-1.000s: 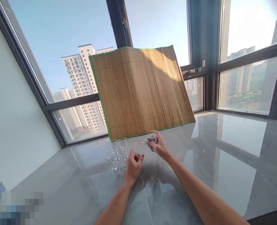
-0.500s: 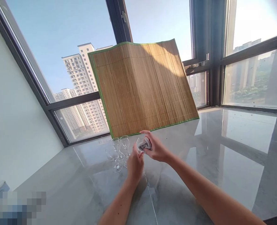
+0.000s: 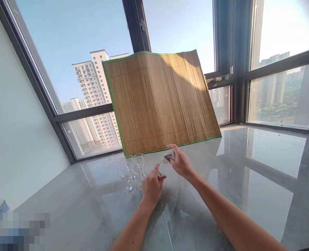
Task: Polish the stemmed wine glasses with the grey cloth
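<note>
The wine glass barely shows between the left hand pinching its stem and the right hand gripping a cloth; it now tilts more than before.

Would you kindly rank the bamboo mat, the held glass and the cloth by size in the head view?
Largest: bamboo mat.
Then held glass and cloth, both small; cloth is bunched in the right hand, so unranked.

A glossy grey stone counter carries a bamboo mat stood on edge. Three stemmed glasses stand close together just before the mat's lower left corner.
</note>
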`<move>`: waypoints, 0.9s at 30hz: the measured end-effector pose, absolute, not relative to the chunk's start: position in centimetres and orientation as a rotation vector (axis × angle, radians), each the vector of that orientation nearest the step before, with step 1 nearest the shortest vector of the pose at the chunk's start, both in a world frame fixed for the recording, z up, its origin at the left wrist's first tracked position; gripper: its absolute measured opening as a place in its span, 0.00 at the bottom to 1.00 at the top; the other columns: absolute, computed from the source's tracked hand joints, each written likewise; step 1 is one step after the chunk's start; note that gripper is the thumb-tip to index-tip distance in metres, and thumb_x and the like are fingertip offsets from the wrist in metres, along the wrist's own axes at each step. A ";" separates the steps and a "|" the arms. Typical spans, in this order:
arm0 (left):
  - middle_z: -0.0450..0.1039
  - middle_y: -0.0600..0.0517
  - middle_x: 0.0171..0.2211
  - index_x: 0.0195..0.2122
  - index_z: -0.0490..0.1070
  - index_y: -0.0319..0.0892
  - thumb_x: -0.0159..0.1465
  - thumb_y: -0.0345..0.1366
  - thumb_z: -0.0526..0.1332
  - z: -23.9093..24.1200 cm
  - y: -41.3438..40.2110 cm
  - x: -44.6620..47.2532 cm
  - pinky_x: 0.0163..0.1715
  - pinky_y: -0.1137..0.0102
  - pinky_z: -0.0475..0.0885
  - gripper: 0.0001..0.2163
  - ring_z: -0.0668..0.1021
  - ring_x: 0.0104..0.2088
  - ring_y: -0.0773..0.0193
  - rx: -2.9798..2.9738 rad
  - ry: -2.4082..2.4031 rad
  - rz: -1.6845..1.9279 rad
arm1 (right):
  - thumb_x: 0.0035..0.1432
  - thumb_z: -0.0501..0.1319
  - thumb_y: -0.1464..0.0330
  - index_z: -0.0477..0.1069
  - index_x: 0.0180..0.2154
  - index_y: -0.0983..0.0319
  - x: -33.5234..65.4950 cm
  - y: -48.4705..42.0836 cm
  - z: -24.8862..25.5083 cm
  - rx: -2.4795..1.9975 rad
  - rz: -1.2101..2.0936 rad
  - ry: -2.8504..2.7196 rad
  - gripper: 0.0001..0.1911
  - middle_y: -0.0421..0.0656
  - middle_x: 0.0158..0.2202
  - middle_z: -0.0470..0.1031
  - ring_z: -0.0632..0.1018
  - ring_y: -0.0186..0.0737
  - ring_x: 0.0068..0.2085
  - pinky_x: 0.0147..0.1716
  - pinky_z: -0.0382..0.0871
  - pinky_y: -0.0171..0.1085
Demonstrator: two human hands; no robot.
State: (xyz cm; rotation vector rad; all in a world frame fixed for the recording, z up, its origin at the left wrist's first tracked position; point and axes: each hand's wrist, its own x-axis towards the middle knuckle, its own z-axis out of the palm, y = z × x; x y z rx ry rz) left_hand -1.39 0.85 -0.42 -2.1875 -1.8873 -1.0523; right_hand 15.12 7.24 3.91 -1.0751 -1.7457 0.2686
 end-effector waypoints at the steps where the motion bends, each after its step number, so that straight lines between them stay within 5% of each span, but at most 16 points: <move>1: 0.79 0.49 0.37 0.63 0.60 0.46 0.66 0.41 0.57 -0.4 0.8 -1.4 0.33 0.70 0.66 0.23 0.79 0.36 0.59 -2.174 -1.901 -1.110 | 0.48 0.56 0.76 0.63 0.52 0.57 15.2 7.5 3.8 -1.074 0.306 -1.720 0.27 0.34 0.25 0.64 0.65 0.34 0.27 0.28 0.55 0.32; 8: 0.78 0.53 0.32 0.63 0.60 0.45 0.65 0.40 0.57 -0.5 1.1 -1.7 0.33 0.70 0.68 0.24 0.78 0.33 0.61 -2.213 -1.927 -1.173 | 0.42 0.57 0.74 0.66 0.46 0.58 16.1 7.7 4.3 -0.877 0.782 -1.743 0.25 0.33 0.24 0.64 0.65 0.32 0.24 0.23 0.56 0.31; 17: 0.78 0.48 0.41 0.59 0.65 0.46 0.63 0.34 0.58 -0.2 1.2 -1.7 0.40 0.65 0.69 0.22 0.78 0.38 0.58 -2.264 -1.749 -1.107 | 0.40 0.61 0.75 0.67 0.50 0.59 17.3 6.8 5.2 -0.824 1.252 -1.823 0.31 0.33 0.24 0.67 0.66 0.30 0.23 0.20 0.55 0.30; 27: 0.72 0.56 0.27 0.51 0.68 0.45 0.61 0.42 0.60 -0.3 1.6 -0.8 0.32 0.71 0.66 0.18 0.73 0.28 0.65 -2.202 -1.845 -1.821 | 0.40 0.69 0.66 0.65 0.50 0.59 16.0 6.9 5.0 -0.657 1.388 -1.193 0.33 0.39 0.33 0.75 0.75 0.36 0.30 0.29 0.68 0.34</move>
